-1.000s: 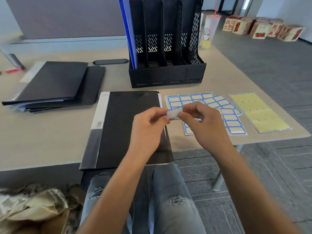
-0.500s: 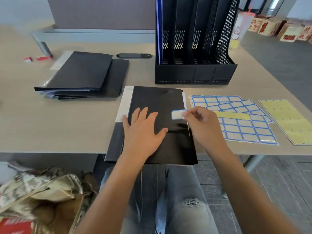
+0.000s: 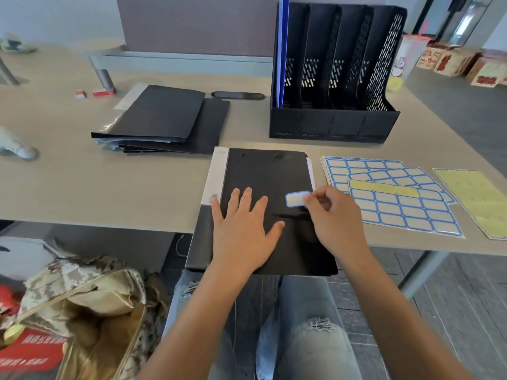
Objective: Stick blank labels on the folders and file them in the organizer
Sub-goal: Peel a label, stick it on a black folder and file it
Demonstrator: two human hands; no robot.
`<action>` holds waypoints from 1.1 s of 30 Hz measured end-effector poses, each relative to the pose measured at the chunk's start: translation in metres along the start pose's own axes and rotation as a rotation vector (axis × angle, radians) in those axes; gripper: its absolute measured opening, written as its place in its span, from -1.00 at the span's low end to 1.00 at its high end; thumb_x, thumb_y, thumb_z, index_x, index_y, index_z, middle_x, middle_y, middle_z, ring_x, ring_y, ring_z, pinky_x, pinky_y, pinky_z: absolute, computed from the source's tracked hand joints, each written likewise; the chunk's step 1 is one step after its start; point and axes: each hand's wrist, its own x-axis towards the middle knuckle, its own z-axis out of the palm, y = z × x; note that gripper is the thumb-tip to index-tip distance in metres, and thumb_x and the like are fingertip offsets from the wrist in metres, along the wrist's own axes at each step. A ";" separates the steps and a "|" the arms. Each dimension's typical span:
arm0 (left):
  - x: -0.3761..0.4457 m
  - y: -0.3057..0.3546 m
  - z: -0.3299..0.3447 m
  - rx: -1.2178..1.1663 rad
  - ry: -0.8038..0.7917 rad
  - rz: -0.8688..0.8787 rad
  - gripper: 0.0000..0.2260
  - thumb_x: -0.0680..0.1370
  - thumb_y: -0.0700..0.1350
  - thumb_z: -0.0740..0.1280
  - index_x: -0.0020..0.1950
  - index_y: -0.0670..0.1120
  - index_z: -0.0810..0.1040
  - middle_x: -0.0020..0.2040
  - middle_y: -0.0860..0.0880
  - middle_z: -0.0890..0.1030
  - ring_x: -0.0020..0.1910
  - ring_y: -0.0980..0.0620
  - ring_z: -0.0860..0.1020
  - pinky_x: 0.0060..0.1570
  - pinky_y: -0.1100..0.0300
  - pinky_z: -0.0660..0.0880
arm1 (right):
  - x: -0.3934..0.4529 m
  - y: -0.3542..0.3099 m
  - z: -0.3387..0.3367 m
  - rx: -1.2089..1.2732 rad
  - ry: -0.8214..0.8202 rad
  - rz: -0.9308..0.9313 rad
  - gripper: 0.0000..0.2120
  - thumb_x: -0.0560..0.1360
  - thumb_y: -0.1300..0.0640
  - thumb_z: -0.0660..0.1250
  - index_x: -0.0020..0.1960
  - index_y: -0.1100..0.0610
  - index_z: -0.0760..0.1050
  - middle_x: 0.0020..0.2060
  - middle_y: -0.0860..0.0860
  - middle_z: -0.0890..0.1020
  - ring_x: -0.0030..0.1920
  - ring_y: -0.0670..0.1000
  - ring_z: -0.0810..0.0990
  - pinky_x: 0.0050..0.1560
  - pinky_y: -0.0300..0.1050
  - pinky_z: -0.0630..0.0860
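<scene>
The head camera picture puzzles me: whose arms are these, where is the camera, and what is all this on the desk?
No machine here: a person wears a wide-angle camera on the head, looking down at their own two bare hands. The left hand lies flat on a black plastic folder, steadying it on the beige desk. The right hand pinches a small white label with a blue border against the folder's cover. Beside it lie sheets of blue-bordered blank labels and a yellow backing sheet. Further back are a stack of black folders and a black mesh file organizer with one blue folder already standing in its leftmost slot.
</scene>
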 end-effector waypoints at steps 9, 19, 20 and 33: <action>0.016 0.015 -0.036 -0.044 -0.019 -0.080 -0.53 0.59 0.27 0.20 0.40 0.04 0.45 0.35 -0.04 0.48 0.38 -0.12 0.39 0.35 -0.22 0.29 | 0.003 -0.002 -0.010 0.152 -0.017 0.057 -0.85 0.52 -0.08 0.35 -0.14 -0.03 0.57 -0.27 -0.09 0.72 -0.04 0.02 0.73 0.11 0.18 0.64; 0.143 0.017 -0.047 -0.081 0.009 0.062 -0.66 0.64 0.01 0.24 0.36 -0.11 0.50 0.30 -0.12 0.54 0.27 -0.15 0.49 0.29 -0.09 0.44 | 0.053 0.003 -0.001 0.038 0.058 0.034 -0.84 0.62 -0.06 0.31 -0.07 -0.02 0.55 -0.17 -0.09 0.72 -0.05 0.04 0.66 0.07 0.09 0.58; 0.154 0.017 -0.041 -0.050 0.002 0.098 -0.64 0.65 0.01 0.22 0.38 -0.11 0.49 0.32 -0.12 0.53 0.30 -0.15 0.47 0.32 -0.09 0.42 | 0.054 0.003 0.001 0.001 0.062 0.016 -0.85 0.63 -0.07 0.31 -0.05 -0.02 0.54 -0.16 -0.11 0.71 -0.06 0.05 0.65 0.05 0.08 0.56; 0.187 0.007 0.009 -0.041 0.029 0.252 -0.65 0.67 0.05 0.14 0.39 -0.04 0.48 0.29 -0.05 0.47 0.28 -0.06 0.43 0.32 -0.07 0.39 | 0.054 0.010 0.012 -0.137 0.101 -0.065 -0.89 0.68 -0.04 0.31 -0.01 -0.05 0.50 -0.11 -0.15 0.70 -0.07 -0.08 0.65 -0.09 -0.08 0.44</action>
